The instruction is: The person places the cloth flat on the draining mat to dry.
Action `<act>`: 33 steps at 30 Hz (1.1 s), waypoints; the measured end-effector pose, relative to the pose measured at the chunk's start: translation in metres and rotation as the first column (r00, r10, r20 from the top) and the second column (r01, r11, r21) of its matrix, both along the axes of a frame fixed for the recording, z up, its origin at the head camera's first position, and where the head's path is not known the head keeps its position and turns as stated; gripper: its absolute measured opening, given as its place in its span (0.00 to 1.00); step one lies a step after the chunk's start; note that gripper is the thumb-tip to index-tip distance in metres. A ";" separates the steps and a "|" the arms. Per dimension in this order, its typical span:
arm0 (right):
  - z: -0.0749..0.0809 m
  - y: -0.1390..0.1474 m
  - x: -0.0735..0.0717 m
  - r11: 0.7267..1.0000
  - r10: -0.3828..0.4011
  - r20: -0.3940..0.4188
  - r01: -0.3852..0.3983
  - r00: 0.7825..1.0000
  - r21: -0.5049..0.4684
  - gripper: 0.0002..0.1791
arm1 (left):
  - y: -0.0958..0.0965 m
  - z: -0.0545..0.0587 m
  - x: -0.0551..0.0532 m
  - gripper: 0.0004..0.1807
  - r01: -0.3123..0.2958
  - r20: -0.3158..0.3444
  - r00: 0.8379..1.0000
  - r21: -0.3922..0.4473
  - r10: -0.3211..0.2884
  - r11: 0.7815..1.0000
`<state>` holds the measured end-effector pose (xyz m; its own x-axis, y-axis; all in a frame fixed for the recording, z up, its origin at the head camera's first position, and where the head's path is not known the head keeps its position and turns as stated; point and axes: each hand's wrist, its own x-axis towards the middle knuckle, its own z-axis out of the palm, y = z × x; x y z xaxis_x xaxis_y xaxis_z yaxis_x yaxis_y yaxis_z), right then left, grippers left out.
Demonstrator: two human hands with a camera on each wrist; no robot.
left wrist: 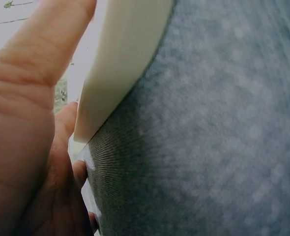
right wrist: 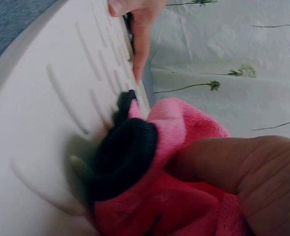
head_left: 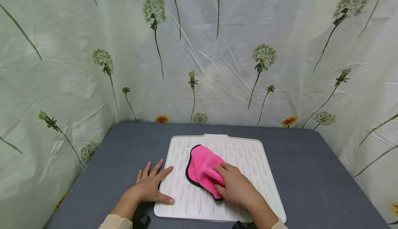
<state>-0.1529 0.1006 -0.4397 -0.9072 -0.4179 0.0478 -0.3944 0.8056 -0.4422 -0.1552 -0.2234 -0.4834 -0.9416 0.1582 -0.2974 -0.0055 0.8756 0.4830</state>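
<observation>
A white board (head_left: 248,173) with rows of long raised ridges lies on the dark grey tabletop. A pink cloth (head_left: 203,165) with black edging is bunched up on the middle of it. My right hand (head_left: 237,187) grips the cloth at its right side; in the right wrist view the thumb (right wrist: 214,162) presses into the pink cloth (right wrist: 169,132). At the board's left edge rests my left hand (head_left: 150,184), fingers spread, its thumb and index finger over the rim. In the left wrist view the board's thick side (left wrist: 120,64) shows beside the thumb.
Grey fabric covers the table (head_left: 311,173), reaching out on both sides of the board. Behind it and at the sides hangs a pale curtain (head_left: 224,66) printed with dandelions. Black straps (head_left: 141,220) show near each wrist.
</observation>
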 end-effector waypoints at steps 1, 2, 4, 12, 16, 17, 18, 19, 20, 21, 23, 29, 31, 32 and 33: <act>-0.002 0.000 0.000 1.000 0.003 0.010 -0.003 1.000 0.005 0.30 | 0.001 0.002 0.000 0.68 0.000 0.003 1.000 -0.008 0.000 1.000; -0.004 0.000 -0.001 1.000 0.007 0.016 -0.007 1.000 0.009 0.30 | 0.001 0.003 0.000 0.68 0.001 0.003 1.000 -0.013 -0.001 1.000; -0.007 -0.001 -0.001 1.000 0.011 0.027 -0.012 1.000 0.011 0.31 | 0.002 0.005 0.001 0.67 0.002 0.008 1.000 -0.025 -0.002 1.000; -0.012 0.000 -0.002 0.999 0.037 0.089 -0.040 0.995 0.028 0.35 | 0.002 0.007 0.001 0.68 -0.001 0.022 1.000 -0.015 0.001 1.000; -0.009 0.002 -0.001 0.998 0.069 0.106 -0.069 0.992 -0.001 0.35 | 0.002 0.009 0.001 0.68 0.006 0.020 1.000 -0.013 -0.006 1.000; -0.007 0.004 -0.001 0.997 0.077 0.111 -0.075 0.991 -0.019 0.35 | 0.002 0.010 0.001 0.68 0.005 0.022 1.000 -0.014 -0.005 1.000; -0.004 0.005 -0.001 0.996 0.086 0.115 -0.082 0.990 -0.040 0.35 | 0.003 0.010 0.001 0.68 0.003 0.032 0.999 -0.022 -0.003 1.000; -0.001 0.006 -0.001 0.994 0.093 0.125 -0.086 0.988 -0.062 0.35 | 0.003 0.010 0.001 0.68 0.003 0.032 0.999 -0.024 -0.003 1.000; 0.002 0.008 -0.002 0.993 0.096 0.133 -0.086 0.986 -0.081 0.36 | 0.004 0.011 0.001 0.68 0.000 0.033 0.999 -0.026 0.001 1.000; 0.005 0.009 -0.002 0.992 0.096 0.142 -0.082 0.985 -0.099 0.36 | 0.005 0.011 0.001 0.68 0.000 0.033 0.999 -0.030 0.001 1.000; 0.010 0.013 -0.003 0.991 0.081 0.162 -0.062 0.983 -0.119 0.38 | 0.005 0.012 0.001 0.67 -0.001 0.032 0.999 -0.037 0.002 0.999; 0.021 0.027 -0.009 0.990 0.013 0.177 0.012 0.984 -0.142 0.41 | 0.006 0.011 0.001 0.67 -0.011 0.025 1.000 -0.058 0.012 0.998; 0.022 0.034 -0.011 0.990 -0.010 0.170 0.034 0.985 -0.137 0.40 | 0.005 0.012 0.001 0.67 -0.013 0.025 1.000 -0.060 0.014 0.998; 0.022 0.038 -0.012 0.991 -0.024 0.167 0.046 0.986 -0.128 0.39 | 0.005 0.012 0.002 0.67 -0.012 0.024 1.000 -0.059 0.013 0.998; 0.023 0.041 -0.013 0.991 -0.040 0.165 0.060 0.986 -0.119 0.38 | 0.005 0.012 0.002 0.67 -0.011 0.024 1.000 -0.056 0.012 0.998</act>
